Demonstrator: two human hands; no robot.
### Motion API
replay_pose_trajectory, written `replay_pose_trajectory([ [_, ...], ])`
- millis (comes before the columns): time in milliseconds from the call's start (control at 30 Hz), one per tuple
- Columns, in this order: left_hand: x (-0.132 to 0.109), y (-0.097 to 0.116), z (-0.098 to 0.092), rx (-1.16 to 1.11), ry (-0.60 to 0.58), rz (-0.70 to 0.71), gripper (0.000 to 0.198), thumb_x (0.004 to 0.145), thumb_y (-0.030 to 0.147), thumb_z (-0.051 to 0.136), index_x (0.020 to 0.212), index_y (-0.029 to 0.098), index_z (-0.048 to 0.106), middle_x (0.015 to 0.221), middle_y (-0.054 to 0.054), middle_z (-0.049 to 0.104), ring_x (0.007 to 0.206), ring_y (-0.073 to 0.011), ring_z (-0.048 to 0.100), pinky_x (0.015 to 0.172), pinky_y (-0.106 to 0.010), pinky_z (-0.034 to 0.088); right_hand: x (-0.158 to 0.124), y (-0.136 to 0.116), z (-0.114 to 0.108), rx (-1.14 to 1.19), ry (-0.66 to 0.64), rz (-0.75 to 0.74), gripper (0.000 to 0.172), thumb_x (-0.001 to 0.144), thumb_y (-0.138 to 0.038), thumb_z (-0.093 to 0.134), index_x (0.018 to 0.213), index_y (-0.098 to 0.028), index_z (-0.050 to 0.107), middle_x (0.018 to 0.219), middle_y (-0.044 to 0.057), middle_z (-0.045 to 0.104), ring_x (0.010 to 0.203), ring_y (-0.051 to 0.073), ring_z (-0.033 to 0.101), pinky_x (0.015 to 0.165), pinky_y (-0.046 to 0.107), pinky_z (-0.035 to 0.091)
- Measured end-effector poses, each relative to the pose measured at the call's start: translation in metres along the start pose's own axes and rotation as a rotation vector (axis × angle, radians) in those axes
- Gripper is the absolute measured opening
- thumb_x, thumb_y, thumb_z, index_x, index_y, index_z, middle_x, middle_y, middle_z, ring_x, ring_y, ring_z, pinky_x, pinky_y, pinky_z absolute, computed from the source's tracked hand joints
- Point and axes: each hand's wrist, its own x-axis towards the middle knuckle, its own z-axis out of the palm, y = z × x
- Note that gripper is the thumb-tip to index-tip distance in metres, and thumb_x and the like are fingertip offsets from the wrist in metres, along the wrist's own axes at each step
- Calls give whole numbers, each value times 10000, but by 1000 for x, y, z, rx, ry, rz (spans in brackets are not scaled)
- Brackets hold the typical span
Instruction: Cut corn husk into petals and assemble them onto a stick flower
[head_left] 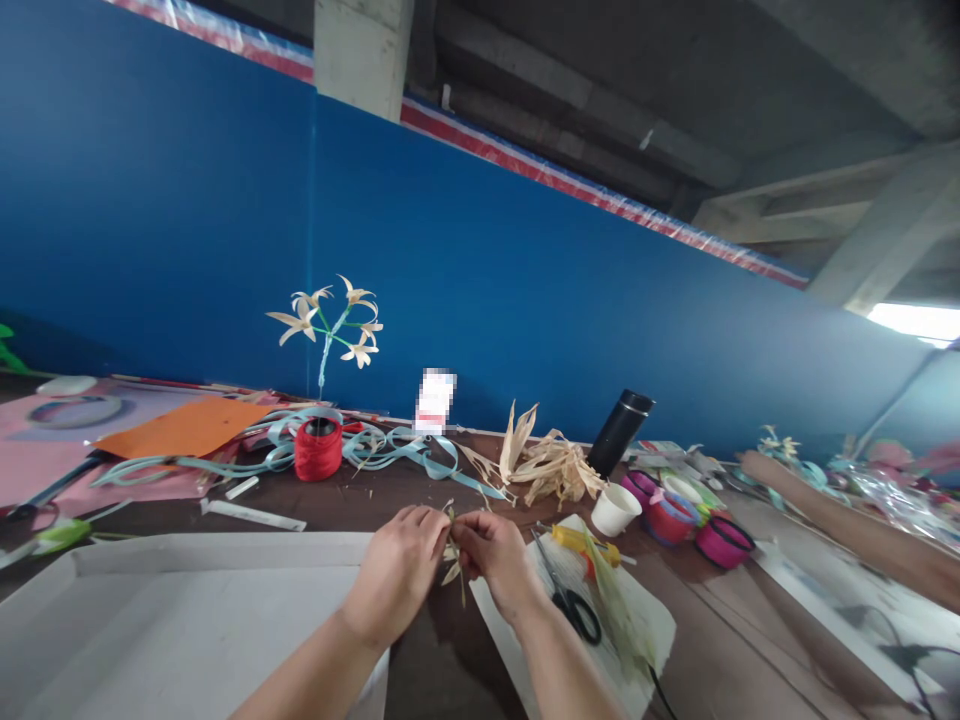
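Observation:
My left hand (403, 570) and my right hand (501, 562) meet over the dark table, fingertips pinched together. Between them is a small dried-husk flower (452, 572) with pale, narrow petals pointing down. The fingers hide its middle. To the right of my right hand, black-handled scissors (577, 612) and a yellow glue gun (585, 545) lie on a white sheet (651, 622), along with a pale green husk (616, 600). Behind my hands sits a heap of dry corn husks (559, 468). A finished-looking husk-flower stem (328, 340) stands upright against the blue wall.
A white tray (210, 549) fills the front left. Red twine (318, 450), light-blue ribbon (442, 465) and orange paper (184, 428) lie behind it. At right are a white cup (616, 510), a black flask (619, 432), ribbon rolls (724, 541) and another person's arm (847, 523).

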Motion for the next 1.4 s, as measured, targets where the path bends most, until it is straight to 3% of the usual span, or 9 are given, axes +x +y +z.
replay_pose_trajectory([
  [233,-1,1,2,-40,44,-7,177,862,217,386,792,208,548,767,-23,594,751,-165,548,686,-288,413,-3,-6,5,-4,29,11,234,741,-368,568,735,-136,601,462,-44,510,376,52,392,370,163,253],
  [600,-1,-2,10,-128,98,-60,135,824,187,427,771,207,549,757,-17,604,727,-153,556,665,-271,408,2,7,8,308,10,180,186,659,-305,639,650,-141,552,454,-53,484,368,37,356,343,141,235],
  [867,-1,-2,6,-131,47,-47,171,856,216,389,772,202,537,764,-20,599,730,-154,545,676,-281,400,2,4,5,299,4,174,250,626,-334,689,716,-120,598,532,0,572,455,83,502,375,154,332],
  [1133,0,-2,8,-160,62,-70,130,837,202,424,781,210,541,766,-9,607,728,-148,552,674,-265,394,1,4,6,240,28,156,183,648,-295,646,682,-125,585,449,-37,530,346,40,380,335,148,248],
  [1400,0,1,5,-272,53,-167,96,797,225,469,768,214,560,721,10,608,659,-124,551,623,-230,393,1,3,5,255,61,167,191,631,-308,649,691,-142,576,451,-50,500,377,48,378,352,154,241],
])
